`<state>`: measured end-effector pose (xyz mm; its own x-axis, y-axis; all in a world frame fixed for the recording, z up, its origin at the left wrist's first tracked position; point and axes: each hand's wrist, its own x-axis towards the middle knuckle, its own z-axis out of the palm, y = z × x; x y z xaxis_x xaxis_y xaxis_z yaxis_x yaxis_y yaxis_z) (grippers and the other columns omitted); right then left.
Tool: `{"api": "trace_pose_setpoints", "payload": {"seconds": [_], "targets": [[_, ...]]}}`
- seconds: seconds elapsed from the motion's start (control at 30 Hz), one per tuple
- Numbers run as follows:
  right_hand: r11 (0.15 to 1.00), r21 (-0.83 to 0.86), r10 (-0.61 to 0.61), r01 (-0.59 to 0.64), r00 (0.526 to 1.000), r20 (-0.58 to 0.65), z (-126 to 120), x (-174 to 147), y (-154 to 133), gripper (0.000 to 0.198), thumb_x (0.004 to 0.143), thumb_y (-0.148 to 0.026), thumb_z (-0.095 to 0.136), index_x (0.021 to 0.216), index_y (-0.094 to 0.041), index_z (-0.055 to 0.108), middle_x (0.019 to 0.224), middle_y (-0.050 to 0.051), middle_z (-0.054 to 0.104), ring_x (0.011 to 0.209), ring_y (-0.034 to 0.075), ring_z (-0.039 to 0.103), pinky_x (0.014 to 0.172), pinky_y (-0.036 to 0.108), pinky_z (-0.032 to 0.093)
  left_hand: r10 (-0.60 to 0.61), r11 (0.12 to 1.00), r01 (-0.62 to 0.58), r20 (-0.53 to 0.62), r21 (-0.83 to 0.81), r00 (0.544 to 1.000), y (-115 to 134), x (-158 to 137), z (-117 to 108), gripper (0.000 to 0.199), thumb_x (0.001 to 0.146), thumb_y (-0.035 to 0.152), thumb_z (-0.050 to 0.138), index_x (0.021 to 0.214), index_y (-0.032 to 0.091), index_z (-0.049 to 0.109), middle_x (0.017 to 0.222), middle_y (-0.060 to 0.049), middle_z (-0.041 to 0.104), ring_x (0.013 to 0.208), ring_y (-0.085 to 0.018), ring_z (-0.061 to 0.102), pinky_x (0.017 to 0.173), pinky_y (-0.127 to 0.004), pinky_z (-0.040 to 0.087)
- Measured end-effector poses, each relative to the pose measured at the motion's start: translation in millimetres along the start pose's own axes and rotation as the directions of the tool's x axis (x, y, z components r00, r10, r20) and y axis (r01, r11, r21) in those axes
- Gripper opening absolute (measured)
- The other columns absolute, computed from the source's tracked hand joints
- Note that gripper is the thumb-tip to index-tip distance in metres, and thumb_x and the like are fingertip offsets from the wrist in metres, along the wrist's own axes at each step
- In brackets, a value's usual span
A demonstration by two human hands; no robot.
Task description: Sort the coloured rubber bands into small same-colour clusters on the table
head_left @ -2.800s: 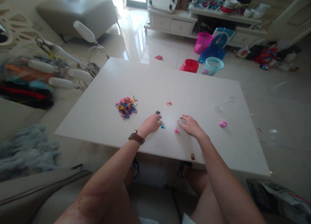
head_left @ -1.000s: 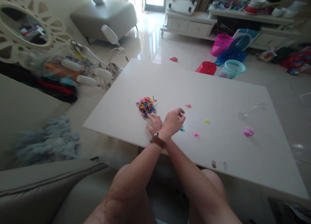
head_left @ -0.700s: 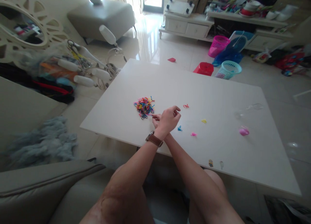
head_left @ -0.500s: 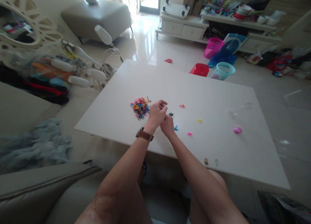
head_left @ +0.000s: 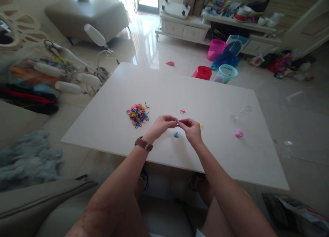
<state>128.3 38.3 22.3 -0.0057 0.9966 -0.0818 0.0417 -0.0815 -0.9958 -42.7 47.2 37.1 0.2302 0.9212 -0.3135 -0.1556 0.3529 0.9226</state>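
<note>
My left hand [head_left: 162, 125], with a brown watch on its wrist, and my right hand [head_left: 191, 129] meet above the white table [head_left: 154, 83]. Fingertips of both pinch together at a tiny item, too small to name. Left of them lies a heap of small multicoloured loops, like rubber bands [head_left: 138, 114]. Beyond the hands is a small red group of loops [head_left: 182, 111]; a blue group [head_left: 176, 135] lies just below the fingertips. A bit of yellow [head_left: 202, 126] shows beside my right hand, which mostly covers a pink bit.
A pink round object [head_left: 239, 133] and a clear plastic piece [head_left: 241, 113] lie on the table's right side. Beyond the far edge stand a red container [head_left: 203, 72] and a light-blue basket [head_left: 226, 72]. A lamp with white shades [head_left: 94, 35] stands left.
My hands have gone from overlapping, left over right, to side by side with fingertips meeting. My right hand has moved right relative to the table. The view has shifted rightward.
</note>
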Motion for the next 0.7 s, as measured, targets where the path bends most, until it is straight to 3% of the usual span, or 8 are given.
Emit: {"api": "trace_pose_setpoints", "payload": {"seconds": [0.2, 0.4, 0.57, 0.7], "targets": [[0.999, -0.032, 0.025, -0.025, 1.000, 0.005, -19, -2, 1, 0.026, 0.072, -0.039, 0.083, 0.083, -0.017, 0.077, 0.081, 0.006, 0.078, 0.077, 0.019, 0.071, 0.078, 0.033, 0.057, 0.032, 0.992, -0.032, 0.003, 0.122, 0.999, -8, 5, 11, 0.027, 0.070, 0.031, 0.082, 0.088, 0.012, 0.078, 0.082, -0.008, 0.076, 0.081, -0.017, 0.069, 0.084, -0.033, 0.055], [0.996, -0.088, 0.001, -0.003, 1.000, -0.027, -33, 1, -7, 0.025, 0.072, -0.039, 0.082, 0.082, -0.017, 0.077, 0.079, 0.006, 0.077, 0.075, 0.019, 0.071, 0.076, 0.032, 0.057, 0.068, 0.941, -0.054, -0.030, 0.333, 0.997, -13, 5, 10, 0.017, 0.073, 0.023, 0.076, 0.087, 0.014, 0.078, 0.083, -0.006, 0.078, 0.078, -0.016, 0.070, 0.078, -0.030, 0.054], [0.978, -0.205, -0.040, 0.027, 0.998, -0.057, -48, 4, -9, 0.022, 0.075, -0.038, 0.079, 0.082, -0.017, 0.075, 0.078, 0.005, 0.076, 0.073, 0.019, 0.071, 0.073, 0.031, 0.057, 0.137, 0.745, -0.072, -0.047, 0.663, 0.989, -23, 6, 5, 0.011, 0.077, 0.012, 0.070, 0.085, 0.015, 0.078, 0.083, -0.006, 0.078, 0.078, -0.017, 0.071, 0.075, -0.028, 0.053], [0.952, -0.303, -0.059, 0.038, 0.997, -0.059, -57, 5, -11, 0.020, 0.078, -0.034, 0.076, 0.089, -0.018, 0.075, 0.080, 0.005, 0.076, 0.074, 0.020, 0.073, 0.072, 0.031, 0.057, 0.118, 0.584, -0.088, 0.023, 0.807, 0.993, -36, 11, 4, 0.012, 0.079, 0.011, 0.069, 0.084, 0.016, 0.079, 0.083, -0.007, 0.078, 0.078, -0.018, 0.071, 0.076, -0.029, 0.053]]}}
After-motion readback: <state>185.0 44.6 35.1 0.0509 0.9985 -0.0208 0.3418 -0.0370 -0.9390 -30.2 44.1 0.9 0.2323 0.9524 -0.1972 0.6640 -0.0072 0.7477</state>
